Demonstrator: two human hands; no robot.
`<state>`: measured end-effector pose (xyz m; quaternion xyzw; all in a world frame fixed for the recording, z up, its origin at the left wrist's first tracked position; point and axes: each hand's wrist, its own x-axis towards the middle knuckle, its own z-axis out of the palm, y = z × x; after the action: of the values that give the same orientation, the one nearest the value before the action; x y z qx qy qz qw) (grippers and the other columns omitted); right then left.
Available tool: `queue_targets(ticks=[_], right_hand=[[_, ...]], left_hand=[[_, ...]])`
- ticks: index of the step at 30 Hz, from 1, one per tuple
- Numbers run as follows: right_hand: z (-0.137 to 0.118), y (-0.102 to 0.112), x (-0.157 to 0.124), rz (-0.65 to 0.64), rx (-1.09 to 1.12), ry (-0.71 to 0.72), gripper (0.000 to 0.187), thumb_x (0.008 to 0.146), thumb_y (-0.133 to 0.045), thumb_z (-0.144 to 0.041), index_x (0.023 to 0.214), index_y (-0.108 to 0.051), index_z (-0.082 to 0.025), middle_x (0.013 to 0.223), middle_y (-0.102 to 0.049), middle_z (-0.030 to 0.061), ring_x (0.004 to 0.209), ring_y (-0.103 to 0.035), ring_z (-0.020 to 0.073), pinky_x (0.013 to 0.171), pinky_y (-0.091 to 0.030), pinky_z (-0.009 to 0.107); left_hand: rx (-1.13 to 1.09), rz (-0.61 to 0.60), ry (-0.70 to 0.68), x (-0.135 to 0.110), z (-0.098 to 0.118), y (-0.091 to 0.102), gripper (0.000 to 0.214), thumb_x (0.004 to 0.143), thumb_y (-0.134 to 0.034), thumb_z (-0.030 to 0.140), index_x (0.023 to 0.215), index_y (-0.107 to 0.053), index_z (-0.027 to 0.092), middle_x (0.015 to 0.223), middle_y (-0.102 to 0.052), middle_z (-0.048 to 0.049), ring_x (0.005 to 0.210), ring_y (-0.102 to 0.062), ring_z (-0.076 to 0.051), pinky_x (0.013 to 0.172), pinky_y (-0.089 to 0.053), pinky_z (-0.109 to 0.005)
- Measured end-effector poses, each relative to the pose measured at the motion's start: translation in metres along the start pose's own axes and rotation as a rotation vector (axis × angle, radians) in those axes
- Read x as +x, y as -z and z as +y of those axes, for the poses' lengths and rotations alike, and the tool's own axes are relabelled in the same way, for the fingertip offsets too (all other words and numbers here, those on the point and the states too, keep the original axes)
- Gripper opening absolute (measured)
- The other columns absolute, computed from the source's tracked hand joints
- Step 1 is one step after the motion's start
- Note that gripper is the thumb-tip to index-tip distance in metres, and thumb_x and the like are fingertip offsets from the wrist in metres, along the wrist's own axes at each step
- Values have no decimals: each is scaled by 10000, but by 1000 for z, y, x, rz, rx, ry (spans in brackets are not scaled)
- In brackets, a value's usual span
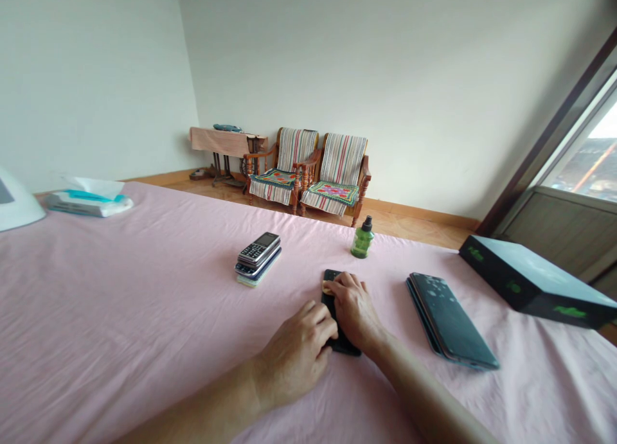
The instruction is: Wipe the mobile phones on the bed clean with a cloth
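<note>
A black smartphone [346, 346] lies flat on the pink cloth, partly covered by both hands. My left hand [301, 341] is closed, its curled fingers holding the phone's left edge. My right hand [355, 309] rests over the upper part of the phone. Its fingers are pressed together on a small yellowish piece [326, 288], maybe cloth or sponge, against the phone's surface. Beyond the phone stands a green spray bottle [361, 241] with a black top. To the left sits a stack of phones with a silver keypad phone [260, 248] on top.
Two dark tablets [450, 319] lie stacked on the right, near a black box [535, 280] with green marks. A pack of tissues [91, 201] is at the far left beside a white rounded object [19, 203]. Two wooden chairs [337, 168] stand beyond the pink-covered surface [159, 290].
</note>
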<state>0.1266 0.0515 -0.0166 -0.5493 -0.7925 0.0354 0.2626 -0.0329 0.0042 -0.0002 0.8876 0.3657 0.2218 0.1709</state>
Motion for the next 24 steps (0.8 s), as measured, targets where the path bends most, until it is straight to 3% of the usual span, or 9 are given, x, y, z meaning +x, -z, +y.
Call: queue_targets(ticks=[15,24], right_hand=[[16,5,-1,26,5,-59,365,823,-469,-28,1001,-715,-231,940,-618,55,917,-522,201,803,-338,309],[6,3,-2,-1,21,23,488,809,-421,24,1082,-688,-280,992,-602,49,954,-497,200,815,-361,302]], left_hand=[[21,-45,1,1,5,5,259,765,-557,9,935,-586,202,1022,-555,-24,1008,-491,-210,894,-431,-318],[9,1,-3,1,0,0,272,735,-536,-9,901,-575,203,989,-550,-23,989,-491,-214,875,-433,-328]])
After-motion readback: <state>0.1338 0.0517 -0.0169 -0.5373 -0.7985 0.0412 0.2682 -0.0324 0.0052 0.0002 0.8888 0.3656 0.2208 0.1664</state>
